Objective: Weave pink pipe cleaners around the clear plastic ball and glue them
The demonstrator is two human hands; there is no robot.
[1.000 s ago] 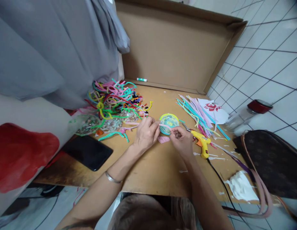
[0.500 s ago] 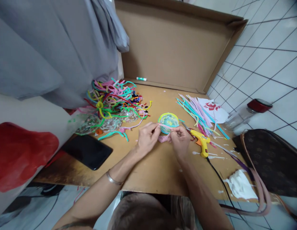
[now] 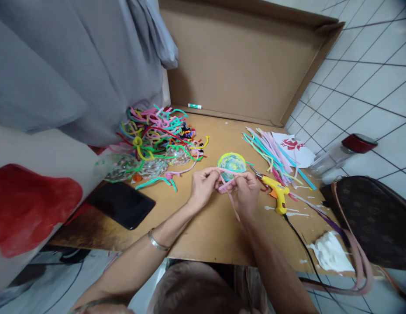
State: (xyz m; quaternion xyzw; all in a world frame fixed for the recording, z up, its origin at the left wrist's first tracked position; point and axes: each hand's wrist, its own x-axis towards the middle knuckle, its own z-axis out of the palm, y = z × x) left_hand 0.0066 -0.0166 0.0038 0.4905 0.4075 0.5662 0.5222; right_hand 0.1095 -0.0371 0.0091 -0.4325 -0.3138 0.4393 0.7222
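My left hand (image 3: 203, 185) and my right hand (image 3: 246, 192) meet over the middle of the cardboard tabletop (image 3: 203, 226). Both pinch a pink pipe cleaner (image 3: 229, 192) that is folded between them, one end trailing down toward me. Just beyond the fingers lies a round coiled disc (image 3: 231, 163) of yellow, green and blue pipe cleaners. A yellow glue gun (image 3: 275, 192) rests right of my right hand, nozzle pointing left, its black cord running off the front edge.
A tangled heap of coloured pipe cleaners (image 3: 157, 135) lies at back left, a straight bundle (image 3: 271, 157) at back right. A black phone (image 3: 121, 204) sits at left. A red-lidded jar (image 3: 340, 155), brown bag (image 3: 369, 218), white tissue (image 3: 330, 255) and cardboard wall (image 3: 242, 61) bound the right and back.
My hands lifted the pink piece off the table and drew together in front of the disc. The pipe cleaner now hangs folded between them with a tail pointing toward me.
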